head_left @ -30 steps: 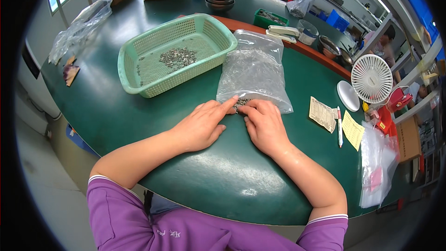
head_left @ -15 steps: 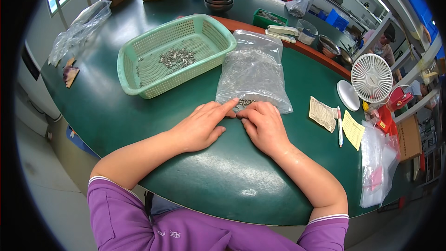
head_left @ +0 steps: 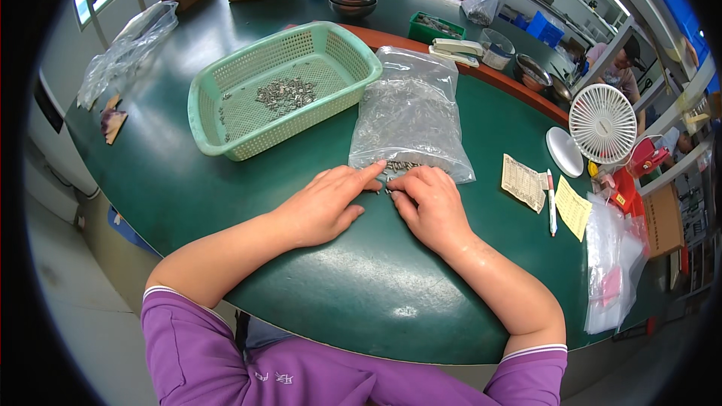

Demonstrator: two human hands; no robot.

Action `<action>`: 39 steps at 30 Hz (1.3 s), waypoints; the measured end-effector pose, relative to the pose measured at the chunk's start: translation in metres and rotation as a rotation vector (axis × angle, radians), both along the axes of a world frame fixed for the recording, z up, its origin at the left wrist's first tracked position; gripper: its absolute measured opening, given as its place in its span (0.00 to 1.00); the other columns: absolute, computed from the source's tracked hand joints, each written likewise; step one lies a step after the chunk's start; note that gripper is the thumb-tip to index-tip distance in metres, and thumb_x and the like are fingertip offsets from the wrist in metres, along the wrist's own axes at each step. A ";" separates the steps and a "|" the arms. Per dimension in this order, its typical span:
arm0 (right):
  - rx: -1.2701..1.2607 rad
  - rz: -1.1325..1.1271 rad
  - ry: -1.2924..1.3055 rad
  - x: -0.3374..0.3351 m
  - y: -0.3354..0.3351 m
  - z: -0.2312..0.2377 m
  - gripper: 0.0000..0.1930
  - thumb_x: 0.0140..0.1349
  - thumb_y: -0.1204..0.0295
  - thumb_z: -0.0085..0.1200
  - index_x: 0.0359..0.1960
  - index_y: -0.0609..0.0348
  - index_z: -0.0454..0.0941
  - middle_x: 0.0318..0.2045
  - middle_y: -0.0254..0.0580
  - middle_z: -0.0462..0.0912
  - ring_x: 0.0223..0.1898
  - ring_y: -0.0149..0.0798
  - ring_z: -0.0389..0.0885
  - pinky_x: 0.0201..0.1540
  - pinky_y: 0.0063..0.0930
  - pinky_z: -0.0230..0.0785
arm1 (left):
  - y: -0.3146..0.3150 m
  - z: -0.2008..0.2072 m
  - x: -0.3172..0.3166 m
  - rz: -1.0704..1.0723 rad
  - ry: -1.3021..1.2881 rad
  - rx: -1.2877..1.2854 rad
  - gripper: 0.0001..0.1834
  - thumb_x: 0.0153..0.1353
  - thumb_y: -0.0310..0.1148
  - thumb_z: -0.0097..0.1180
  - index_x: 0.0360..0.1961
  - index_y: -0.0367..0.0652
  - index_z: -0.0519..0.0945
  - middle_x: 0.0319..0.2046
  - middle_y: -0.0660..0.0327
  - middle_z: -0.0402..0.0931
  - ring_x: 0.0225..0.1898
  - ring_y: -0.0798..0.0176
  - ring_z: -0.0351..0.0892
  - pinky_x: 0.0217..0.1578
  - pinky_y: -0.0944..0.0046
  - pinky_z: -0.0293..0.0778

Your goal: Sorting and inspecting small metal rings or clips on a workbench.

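Note:
A clear plastic bag (head_left: 410, 113) lies flat on the green table, its mouth toward me. Small metal parts (head_left: 404, 166) sit in a row at that mouth, a few of them loose on the table between my hands. My left hand (head_left: 327, 201) rests on the table with fingers stretched and thumb apart, its index fingertip touching the bag's left edge by the parts. Curled in beside the mouth, my right hand (head_left: 430, 207) has thumb and index fingertip nearly together on a small metal part. A pale green perforated basket (head_left: 248, 149) stands to the left with a heap of similar parts.
At the right lie a printed paper slip (head_left: 523, 184), a pen (head_left: 551, 203), a yellow note (head_left: 571, 210) and clear bags (head_left: 605, 278), near a white fan (head_left: 602, 124). Beyond the bag are a stapler (head_left: 457, 49) and metal bowls (head_left: 352, 0). Other people sit farther back.
My fingertips have drawn slightly apart, and loose metal parts now show between them. The bag and the basket have stayed practically where they were.

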State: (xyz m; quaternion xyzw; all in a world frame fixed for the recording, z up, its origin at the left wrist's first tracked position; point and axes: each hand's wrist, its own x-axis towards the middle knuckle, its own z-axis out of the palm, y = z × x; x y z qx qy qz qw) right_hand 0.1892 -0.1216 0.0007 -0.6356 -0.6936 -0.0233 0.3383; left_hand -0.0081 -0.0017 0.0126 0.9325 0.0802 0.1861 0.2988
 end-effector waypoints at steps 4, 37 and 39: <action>-0.016 0.000 -0.016 0.000 0.000 0.001 0.06 0.57 0.71 0.61 0.36 0.53 0.82 0.34 0.36 0.77 0.41 0.44 0.76 0.47 0.39 0.66 | -0.001 0.000 0.001 -0.025 0.028 0.026 0.44 0.56 0.21 0.59 0.72 0.42 0.53 0.56 0.58 0.75 0.59 0.50 0.69 0.63 0.52 0.62; -0.340 -0.026 0.249 0.000 -0.004 0.020 0.07 0.54 0.72 0.60 0.35 0.56 0.83 0.36 0.42 0.81 0.44 0.46 0.79 0.49 0.39 0.71 | 0.000 0.001 -0.002 0.047 -0.050 -0.009 0.39 0.55 0.22 0.61 0.69 0.45 0.62 0.45 0.59 0.81 0.48 0.53 0.77 0.51 0.55 0.73; -0.396 -0.027 0.262 0.000 -0.004 0.026 0.07 0.54 0.71 0.60 0.35 0.56 0.83 0.36 0.43 0.81 0.43 0.46 0.80 0.49 0.39 0.72 | 0.000 0.000 -0.003 0.045 -0.054 -0.012 0.39 0.55 0.22 0.61 0.69 0.45 0.63 0.44 0.59 0.81 0.48 0.53 0.78 0.51 0.56 0.73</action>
